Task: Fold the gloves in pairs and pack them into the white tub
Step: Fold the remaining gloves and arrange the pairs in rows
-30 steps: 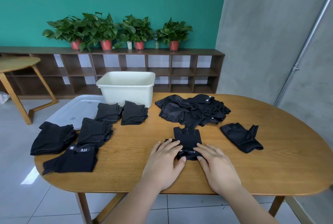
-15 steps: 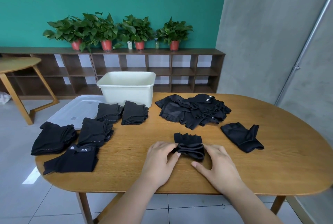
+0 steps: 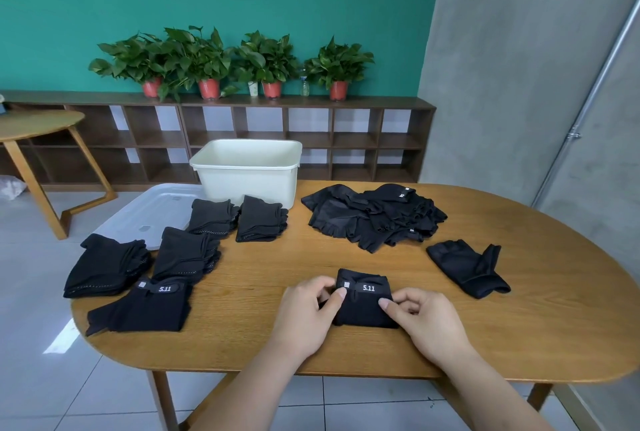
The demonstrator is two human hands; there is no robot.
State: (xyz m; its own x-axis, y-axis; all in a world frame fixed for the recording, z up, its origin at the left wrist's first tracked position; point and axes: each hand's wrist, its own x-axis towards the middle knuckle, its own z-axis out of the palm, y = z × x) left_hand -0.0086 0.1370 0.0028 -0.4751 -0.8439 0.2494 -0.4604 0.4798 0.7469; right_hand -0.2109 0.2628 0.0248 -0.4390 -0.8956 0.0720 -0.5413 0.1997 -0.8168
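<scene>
Pinching one folded glove bundle (image 3: pixel 363 309) between curled thumbs and fingers, the left hand (image 3: pixel 304 312) and right hand (image 3: pixel 426 321) hold it on the table (image 3: pixel 519 344) near its front edge. Five folded bundles (image 3: pixel 138 309) lie left, one loose glove (image 3: pixel 467 267) right, one white tub (image 3: pixel 249 184) behind

The folded glove (image 3: pixel 365 311) at the near middle of the table (image 3: pixel 277 257) reads "5.11" in white on its wrist band (image 3: pixel 369 288). Beside that is a small white square tag (image 3: pixel 347 284), too fine to read. The flat glove (image 3: pixel 145 311) at the near left bears the same "5.11" and a similar square tag. The white tags in the pile of gloves (image 3: pixel 367 219) are unreadable.
</scene>
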